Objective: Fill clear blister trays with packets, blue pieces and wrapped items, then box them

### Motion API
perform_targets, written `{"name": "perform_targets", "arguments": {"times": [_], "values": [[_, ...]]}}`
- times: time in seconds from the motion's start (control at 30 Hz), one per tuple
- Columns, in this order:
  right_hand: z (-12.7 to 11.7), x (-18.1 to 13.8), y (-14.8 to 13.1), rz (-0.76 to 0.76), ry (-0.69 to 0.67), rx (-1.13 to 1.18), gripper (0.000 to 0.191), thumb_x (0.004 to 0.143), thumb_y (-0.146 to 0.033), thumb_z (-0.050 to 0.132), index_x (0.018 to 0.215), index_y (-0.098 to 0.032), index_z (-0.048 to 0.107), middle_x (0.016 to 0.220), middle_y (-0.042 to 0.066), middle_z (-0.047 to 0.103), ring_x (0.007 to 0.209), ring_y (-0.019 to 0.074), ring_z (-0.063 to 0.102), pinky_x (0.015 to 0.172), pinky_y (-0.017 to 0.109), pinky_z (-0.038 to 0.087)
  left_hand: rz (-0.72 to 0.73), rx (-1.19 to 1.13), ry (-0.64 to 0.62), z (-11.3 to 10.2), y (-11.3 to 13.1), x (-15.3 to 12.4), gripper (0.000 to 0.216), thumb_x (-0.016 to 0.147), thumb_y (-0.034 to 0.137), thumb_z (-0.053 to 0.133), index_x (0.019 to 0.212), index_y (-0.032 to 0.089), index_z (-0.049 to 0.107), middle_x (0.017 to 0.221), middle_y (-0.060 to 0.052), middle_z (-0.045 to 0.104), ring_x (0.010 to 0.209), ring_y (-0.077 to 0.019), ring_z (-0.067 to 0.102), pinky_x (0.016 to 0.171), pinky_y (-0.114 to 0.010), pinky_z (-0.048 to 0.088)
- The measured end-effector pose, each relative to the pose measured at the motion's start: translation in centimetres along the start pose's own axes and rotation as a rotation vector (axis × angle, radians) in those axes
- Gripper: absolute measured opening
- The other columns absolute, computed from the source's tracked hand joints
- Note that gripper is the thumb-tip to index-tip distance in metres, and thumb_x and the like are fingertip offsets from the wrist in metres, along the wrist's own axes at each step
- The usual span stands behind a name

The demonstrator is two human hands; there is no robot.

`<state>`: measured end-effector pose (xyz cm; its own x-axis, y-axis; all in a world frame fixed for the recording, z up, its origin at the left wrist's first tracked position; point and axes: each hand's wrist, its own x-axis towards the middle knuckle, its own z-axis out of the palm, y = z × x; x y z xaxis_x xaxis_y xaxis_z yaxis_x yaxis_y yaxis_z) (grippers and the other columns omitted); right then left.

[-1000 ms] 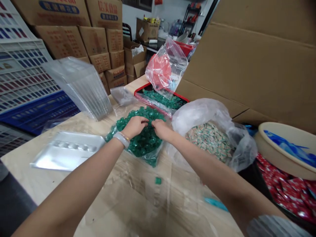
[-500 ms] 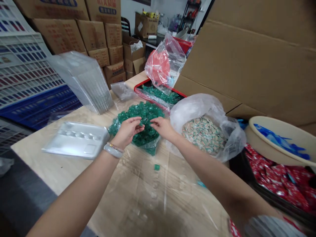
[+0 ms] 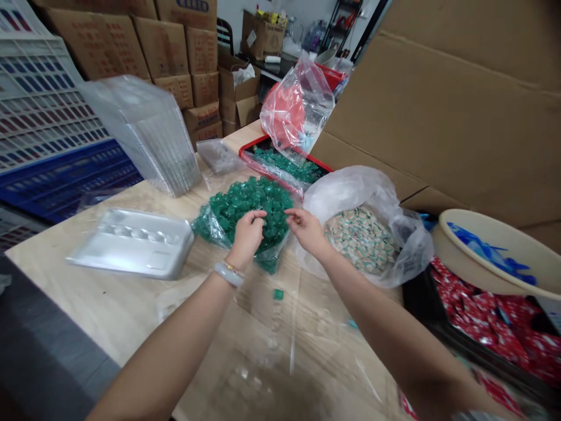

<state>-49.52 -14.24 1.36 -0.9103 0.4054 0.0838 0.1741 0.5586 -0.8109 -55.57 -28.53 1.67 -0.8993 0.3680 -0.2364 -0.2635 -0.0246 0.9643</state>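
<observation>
Left hand (image 3: 249, 235) and right hand (image 3: 307, 231) shifted rightward along green pile (image 3: 243, 202); fingers curled, grasp indeterminable; knocking it risks spillage.

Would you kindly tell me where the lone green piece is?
In the head view, the lone green piece sits lower centre, between the forearms, just below the green pile.

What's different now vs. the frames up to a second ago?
The right hand moved right, to the right edge of the green pile. The left hand swung left, then back right over the pile. The gap between them is wider. Can't tell if either took or dropped a piece. Unchanged: pile, loose green piece, clear bag.
</observation>
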Motion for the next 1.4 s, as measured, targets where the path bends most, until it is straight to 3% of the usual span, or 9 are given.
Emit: {"name": "perform_targets", "arguments": {"times": [0.1,0.27,0.53,0.63,0.77,0.93,1.17,1.33,1.4], "values": [[1.7,1.4,-1.2,-0.227,-0.007,-0.306,0.027,0.078,-0.017,0.044,0.100,-0.016,0.059,0.091,0.006,0.056,0.081,0.0141,0.053,0.076,0.028,0.043,0.074,-0.023,0.128,-0.7,0.4,0.4,0.026,0.063,0.016,0.045,0.087,0.015,0.057,0.057,0.003,0.046,0.046,-0.0065,0.041,0.043,-0.018,0.033],[3.5,4.3,-2.4,-0.131,-0.198,-0.721,0.024,0.077,-0.017,0.046,0.098,-0.014,0.057,0.094,0.011,0.057,0.087,0.0205,0.054,0.075,0.030,0.042,0.070,0.036,0.110,-1.8,0.2,0.1,0.025,0.064,0.018,0.046,0.087,0.015,0.057,0.059,0.003,0.047,0.046,-0.0063,0.040,0.043,-0.017,0.034],[3.4,5.9,-2.8,-0.286,-0.411,-0.899,0.023,0.074,-0.009,0.045,0.093,-0.013,0.058,0.096,0.014,0.057,0.093,0.0231,0.052,0.073,0.030,0.042,0.118,0.235,0.042,-1.0,-1.9,0.8,0.026,0.067,0.018,0.044,0.087,0.015,0.060,0.066,0.000,0.055,0.055,-0.0097,0.047,0.048,-0.019,0.039],[2.2,6.8,-2.1,-0.239,-0.407,-0.722,0.016,0.070,-0.009,0.051,0.083,-0.013,0.059,0.087,0.010,0.060,0.084,0.0195,0.055,0.072,0.029,0.042,0.111,0.254,0.020,-1.4,-2.2,1.1,0.026,0.067,0.019,0.044,0.088,0.014,0.059,0.064,0.000,0.054,0.051,-0.0099,0.047,0.047,-0.020,0.040],[-0.8,6.0,-0.8,0.124,-0.333,-0.020,0.009,0.070,-0.015,0.056,0.079,-0.015,0.055,0.065,0.000,0.057,0.060,0.0107,0.053,0.059,0.024,0.044,0.157,0.325,-0.011,-1.5,-2.1,0.9,0.025,0.071,0.020,0.044,0.090,0.015,0.060,0.064,0.000,0.056,0.052,-0.0109,0.049,0.053,-0.023,0.042],[-3.3,2.3,-0.7,0.402,-0.409,0.627,0.012,0.066,-0.018,0.062,0.076,-0.016,0.055,0.064,-0.001,0.058,0.052,0.0067,0.050,0.052,0.021,0.043,0.431,0.446,-0.100,0.7,-1.4,0.4,0.028,0.075,0.021,0.048,0.099,0.014,0.060,0.088,-0.006,0.060,0.079,-0.0146,0.054,0.075,-0.026,0.042],[-3.4,0.8,-1.6,0.395,-0.372,0.704,0.020,0.065,-0.018,0.063,0.084,-0.017,0.058,0.063,-0.003,0.056,0.051,0.0051,0.049,0.051,0.019,0.041,0.383,0.430,-0.215,3.0,-1.0,0.5,0.014,0.073,0.023,0.053,0.074,0.012,0.062,0.072,-0.003,0.061,0.068,-0.0129,0.052,0.065,-0.023,0.039],[-4.1,-0.3,-1.3,0.294,-0.375,0.640,0.015,0.062,-0.020,0.065,0.076,-0.016,0.059,0.062,-0.004,0.054,0.051,0.0047,0.047,0.051,0.019,0.040,0.155,0.194,-0.449,1.0,-0.2,0.4,0.014,0.071,0.027,0.053,0.066,0.013,0.055,0.057,0.003,0.047,0.049,-0.0070,0.039,0.049,-0.019,0.031],[-4.0,-2.6,-0.8,0.261,-0.359,0.626,0.015,0.063,-0.022,0.065,0.076,-0.016,0.059,0.062,-0.005,0.053,0.051,0.0047,0.046,0.050,0.019,0.040,0.076,0.118,-0.416,-0.2,-0.1,0.6,0.016,0.072,0.028,0.050,0.071,0.013,0.055,0.057,0.003,0.044,0.047,-0.0067,0.036,0.047,-0.019,0.029]]}}
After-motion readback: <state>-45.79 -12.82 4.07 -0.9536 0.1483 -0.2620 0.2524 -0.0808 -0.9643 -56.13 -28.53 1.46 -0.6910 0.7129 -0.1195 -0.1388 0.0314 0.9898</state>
